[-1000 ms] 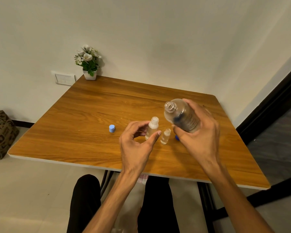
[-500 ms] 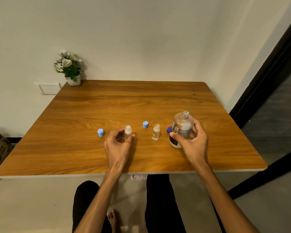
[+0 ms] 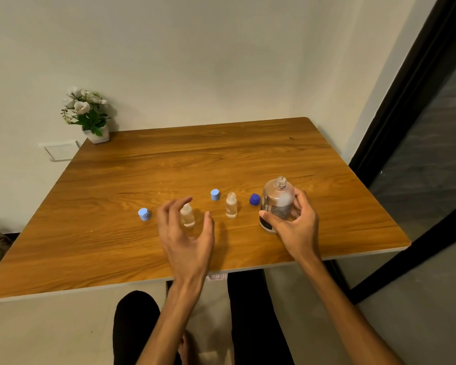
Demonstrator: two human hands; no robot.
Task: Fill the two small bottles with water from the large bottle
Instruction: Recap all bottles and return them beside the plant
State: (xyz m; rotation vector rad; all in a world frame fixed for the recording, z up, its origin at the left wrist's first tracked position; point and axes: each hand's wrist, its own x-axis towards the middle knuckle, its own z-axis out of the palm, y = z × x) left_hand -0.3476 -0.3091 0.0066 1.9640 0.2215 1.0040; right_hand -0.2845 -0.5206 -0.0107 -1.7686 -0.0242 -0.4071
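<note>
Seemingly late stage: both small bottles point(image 3: 187, 218) point(image 3: 231, 206) uncapped, holding water. Right hand point(image 3: 295, 222) wraps large bottle point(image 3: 275, 204), upright at 3 o'clock; left hand point(image 3: 184, 233) spread wide, holding nothing.

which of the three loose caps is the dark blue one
The dark blue cap lies right beside the large bottle, on its left. The other two caps, one behind the small bottles and one at the far left, are light blue.

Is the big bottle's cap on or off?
Off. The large bottle stands upright with its threaded neck bare; a dark blue cap lies beside it.
</note>
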